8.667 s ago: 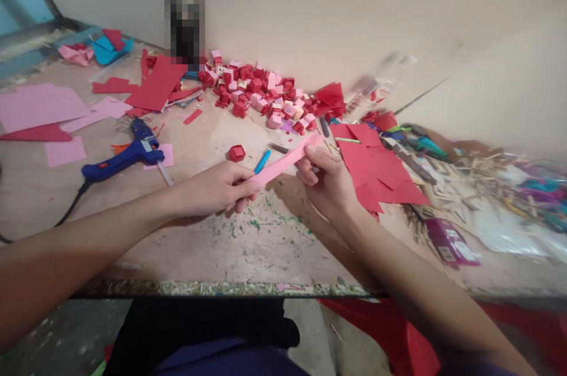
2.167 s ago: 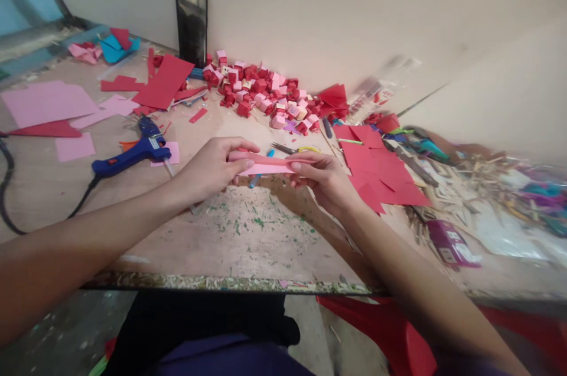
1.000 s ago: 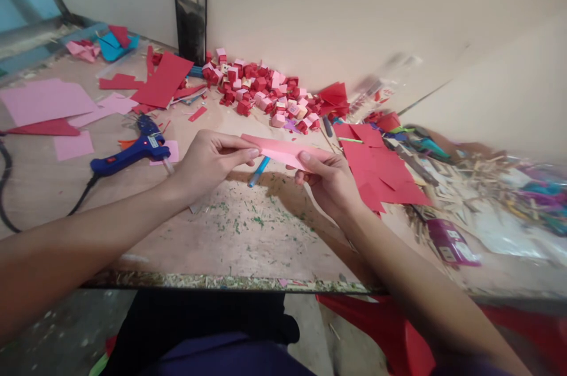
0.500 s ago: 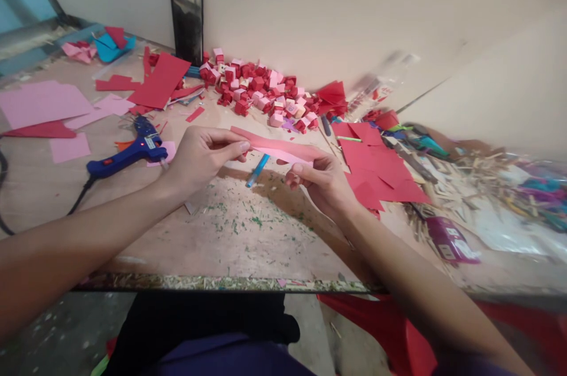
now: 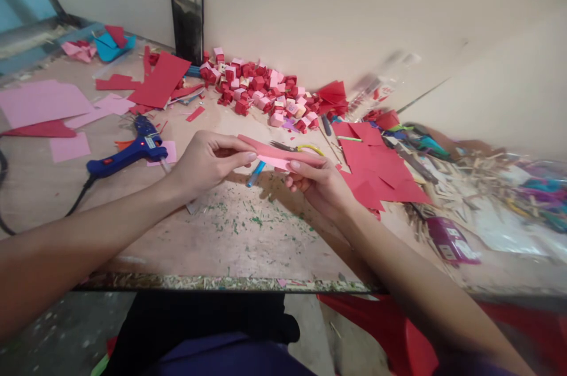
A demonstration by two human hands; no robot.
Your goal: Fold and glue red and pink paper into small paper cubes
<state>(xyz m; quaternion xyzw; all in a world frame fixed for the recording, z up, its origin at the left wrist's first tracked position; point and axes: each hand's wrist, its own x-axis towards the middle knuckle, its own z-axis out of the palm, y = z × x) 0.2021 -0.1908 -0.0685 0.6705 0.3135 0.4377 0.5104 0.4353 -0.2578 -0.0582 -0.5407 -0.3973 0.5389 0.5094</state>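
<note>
A folded pink paper strip [image 5: 279, 152] is stretched between my two hands above the table. My left hand [image 5: 217, 160] pinches its left end between thumb and fingers. At the other end, my right hand [image 5: 316, 178] grips the strip with the thumb on the near side and the fingers curled. Just behind the strip lies a pair of scissors [image 5: 310, 150] with yellow handles, partly covered by the paper. A blue pen [image 5: 256, 174] rests on the table below, its upper part hidden by the strip.
A blue glue gun [image 5: 126, 157] lies at left among pink paper sheets [image 5: 44, 103]. Many small red and pink paper cubes [image 5: 266, 90] are heaped by the wall, beside an upright phone [image 5: 186, 25]. Red paper sheets [image 5: 376, 163] and a purple-labelled container [image 5: 450, 239] are at right.
The strip and both hands have shifted slightly downward, with my left hand a little to the right. The scissors behind the strip have come into view.
</note>
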